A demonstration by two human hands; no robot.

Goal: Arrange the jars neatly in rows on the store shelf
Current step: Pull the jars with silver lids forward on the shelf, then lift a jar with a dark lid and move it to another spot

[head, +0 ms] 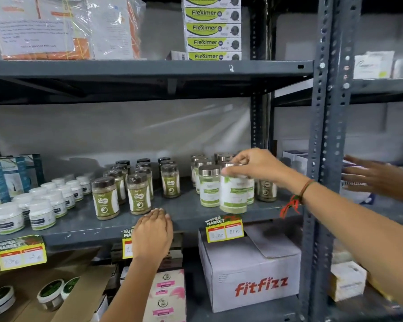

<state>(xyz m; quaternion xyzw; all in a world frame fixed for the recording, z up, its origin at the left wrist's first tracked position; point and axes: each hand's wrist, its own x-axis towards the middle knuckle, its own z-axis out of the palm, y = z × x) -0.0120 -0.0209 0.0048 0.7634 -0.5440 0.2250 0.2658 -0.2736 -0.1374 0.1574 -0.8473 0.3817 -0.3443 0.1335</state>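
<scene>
Grey steel shelf (189, 212); right hand (254, 165) grips chrome-lidded jar (233, 194).

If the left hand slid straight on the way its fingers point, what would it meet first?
Probably the dark-lidded Gaska jar at the shelf front. The left hand rests on the shelf edge, fingers pointing up and into the shelf, just below that jar. Depth is unclear, so it might pass beside it.

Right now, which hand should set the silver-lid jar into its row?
Right. The right hand already grips the silver-lid jar by its lid, beside its row. The left hand rests empty on the shelf edge, farther off.
</scene>
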